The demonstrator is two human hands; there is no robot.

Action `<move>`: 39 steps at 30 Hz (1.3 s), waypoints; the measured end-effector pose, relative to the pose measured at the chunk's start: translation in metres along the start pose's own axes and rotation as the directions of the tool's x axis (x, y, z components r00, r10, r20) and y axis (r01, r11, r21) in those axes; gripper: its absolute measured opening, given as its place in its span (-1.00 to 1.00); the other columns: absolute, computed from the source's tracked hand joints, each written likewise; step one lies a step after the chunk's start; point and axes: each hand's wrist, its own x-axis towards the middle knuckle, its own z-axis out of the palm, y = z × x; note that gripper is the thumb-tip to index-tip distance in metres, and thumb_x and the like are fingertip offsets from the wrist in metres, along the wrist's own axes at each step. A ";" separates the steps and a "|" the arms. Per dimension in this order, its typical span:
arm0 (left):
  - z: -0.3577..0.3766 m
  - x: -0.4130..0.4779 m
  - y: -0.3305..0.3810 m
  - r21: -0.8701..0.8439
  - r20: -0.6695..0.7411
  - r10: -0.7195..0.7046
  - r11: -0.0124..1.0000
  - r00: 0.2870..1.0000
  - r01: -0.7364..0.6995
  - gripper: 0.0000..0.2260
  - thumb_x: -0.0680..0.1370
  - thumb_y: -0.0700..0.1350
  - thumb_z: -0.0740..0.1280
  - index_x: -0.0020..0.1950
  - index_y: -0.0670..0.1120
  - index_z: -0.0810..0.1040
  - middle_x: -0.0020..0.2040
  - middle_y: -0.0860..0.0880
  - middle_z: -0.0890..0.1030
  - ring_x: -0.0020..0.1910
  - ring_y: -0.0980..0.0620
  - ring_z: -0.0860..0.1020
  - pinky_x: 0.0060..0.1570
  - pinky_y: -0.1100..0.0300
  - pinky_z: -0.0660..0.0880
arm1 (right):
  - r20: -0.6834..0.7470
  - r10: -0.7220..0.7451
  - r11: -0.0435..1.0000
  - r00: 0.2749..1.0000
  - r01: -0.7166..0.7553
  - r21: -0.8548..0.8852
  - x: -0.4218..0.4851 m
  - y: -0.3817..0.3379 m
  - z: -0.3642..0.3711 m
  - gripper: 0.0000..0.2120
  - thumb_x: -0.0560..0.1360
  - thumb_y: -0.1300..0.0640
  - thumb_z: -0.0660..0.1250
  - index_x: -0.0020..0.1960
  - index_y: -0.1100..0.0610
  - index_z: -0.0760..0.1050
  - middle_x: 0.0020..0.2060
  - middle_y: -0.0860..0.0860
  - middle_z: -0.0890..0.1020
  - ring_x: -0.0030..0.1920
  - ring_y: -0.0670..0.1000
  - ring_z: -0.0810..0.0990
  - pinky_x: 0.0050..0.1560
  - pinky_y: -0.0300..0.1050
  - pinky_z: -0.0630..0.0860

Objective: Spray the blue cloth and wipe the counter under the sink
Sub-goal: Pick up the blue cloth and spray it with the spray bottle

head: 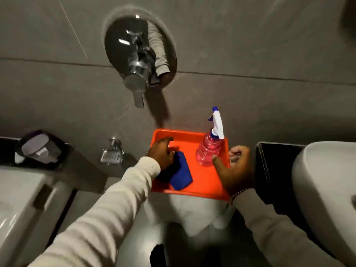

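Pickup step, nothing sprayed yet. Left hand (161,152) closes on the blue cloth (179,174) lying in the orange tray (204,182); right hand (234,166), fingers loose and empty, sits just beside the pink spray bottle (207,150) standing in the same tray. Next: grip the bottle, lift the cloth clear. Sink (323,182) and black counter (266,170) lie right; tray rim and wall tap (137,74) crowd the reach.

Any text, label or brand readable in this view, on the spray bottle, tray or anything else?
None readable.
spray bottle: no label visible.
orange tray: plain.
blue cloth: plain.
dark dispenser: too blurred to tell.
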 end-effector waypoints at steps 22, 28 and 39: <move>-0.018 0.034 -0.004 0.005 0.242 -0.193 0.980 0.951 0.198 -0.80 0.26 -0.05 0.40 -0.31 -0.04 0.39 -0.26 -0.11 0.49 -0.22 -0.05 0.46 -0.21 0.14 0.39 | 0.715 -0.297 0.954 0.633 0.230 0.192 0.118 -0.042 0.052 -0.31 0.22 0.22 0.29 0.22 -0.38 0.41 0.01 -0.08 0.69 -0.13 -0.13 0.64 -0.03 -0.05 0.64; -0.032 0.011 -0.001 -0.538 0.064 -0.114 0.833 0.991 0.131 -0.78 0.35 -0.34 0.46 -0.21 -0.14 0.45 -0.16 -0.18 0.50 -0.15 -0.07 0.44 -0.03 0.01 0.46 | 0.960 -0.092 0.947 0.263 0.320 0.003 0.112 -0.057 0.016 -0.30 0.36 0.43 0.40 0.45 0.12 0.33 0.21 -0.12 0.61 0.13 -0.20 0.61 0.18 -0.36 0.49; -0.019 -0.022 0.014 -0.792 0.107 -0.285 0.555 0.952 0.255 -0.61 0.28 -0.45 0.46 -0.05 -0.08 0.48 -0.26 -0.15 0.53 -0.33 -0.06 0.50 -0.24 0.14 0.52 | 0.938 0.103 0.823 0.330 0.501 -0.266 0.084 -0.061 -0.006 -0.31 0.32 -0.19 0.49 0.39 -0.06 0.41 0.30 -0.01 0.59 0.29 0.05 0.53 0.37 -0.01 0.41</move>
